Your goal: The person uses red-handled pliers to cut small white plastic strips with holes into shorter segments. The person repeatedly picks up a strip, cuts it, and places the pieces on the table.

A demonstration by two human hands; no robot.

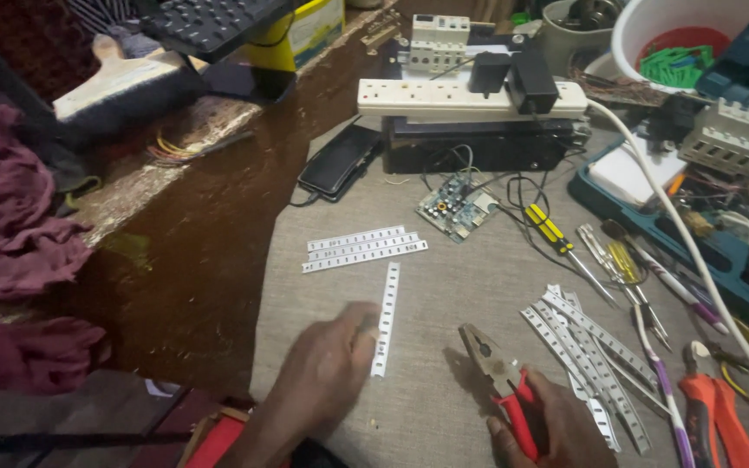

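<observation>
My left hand (327, 364) rests on the grey cloth-covered bench, fingertips touching the lower end of a single white perforated strip (386, 316) that lies upright in view. My right hand (556, 425) grips the red handles of combination pliers (500, 373), whose jaws point up-left and lie just right of the strip. Three more white strips (364, 249) lie side by side above the single one. A loose pile of several white strips (591, 355) lies to the right of the pliers.
A small green circuit board (457, 206) with wires sits mid-bench. Behind it are a black box, a white power strip (470, 97) with adapters and a phone (340, 160). Screwdrivers (556, 238), orange-handled cutters (717, 416), a white cable and a cluttered blue toolbox crowd the right. Purple cloth (10, 251) lies left.
</observation>
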